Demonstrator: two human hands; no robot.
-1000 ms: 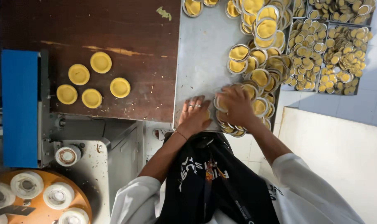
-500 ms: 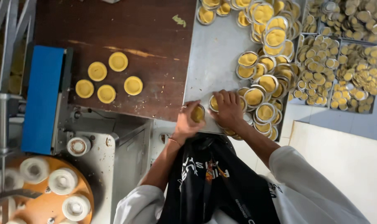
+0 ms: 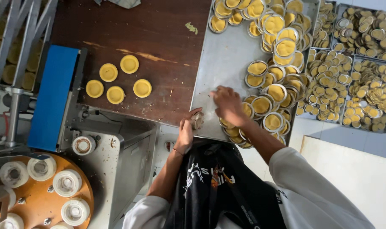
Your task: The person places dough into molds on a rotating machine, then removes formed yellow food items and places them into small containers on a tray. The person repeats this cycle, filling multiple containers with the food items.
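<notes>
My left hand (image 3: 188, 129) is closed around a small stack of round metal tart tins (image 3: 197, 121) at the near edge of a steel tray (image 3: 222, 59). My right hand (image 3: 227, 105) lies palm down on the tray, fingers spread, touching the heap of dough-filled tart tins (image 3: 272, 91) piled along the tray's right side. Its fingers hold nothing that I can see.
Several yellow dough discs (image 3: 116, 80) lie on the dark wooden table (image 3: 150, 38). A blue machine part (image 3: 53, 97) stands at the left above an orange rotary plate with white moulds (image 3: 53, 191). Trays of empty tins (image 3: 354, 76) fill the right.
The view has shifted. My left hand has drawn back to the tray's near edge with the tins. My right hand moved from the tin heap's near end to flat on the tray.
</notes>
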